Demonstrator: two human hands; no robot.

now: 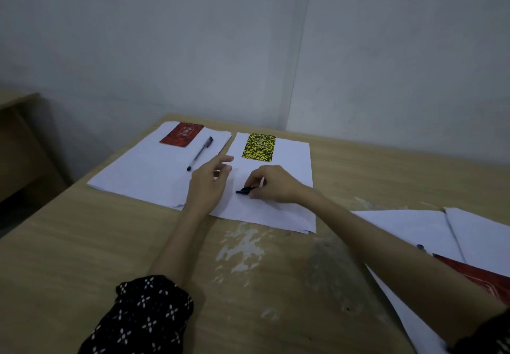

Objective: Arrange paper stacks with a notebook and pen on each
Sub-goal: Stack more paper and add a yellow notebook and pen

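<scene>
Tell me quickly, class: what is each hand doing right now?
Left hand: open, fingers straight, holding nothing.
Right hand: closed on a pen over the paper.

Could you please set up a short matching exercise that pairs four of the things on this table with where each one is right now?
Things:
1. red notebook
2. yellow notebook
3. capped pen
4. black pen

Places:
A. gripped in the right hand
B. far end of the middle paper stack
C. far end of the left paper stack
D. lying loose on the left paper stack

Pairs: 1-C, 2-B, 3-D, 4-A
</scene>
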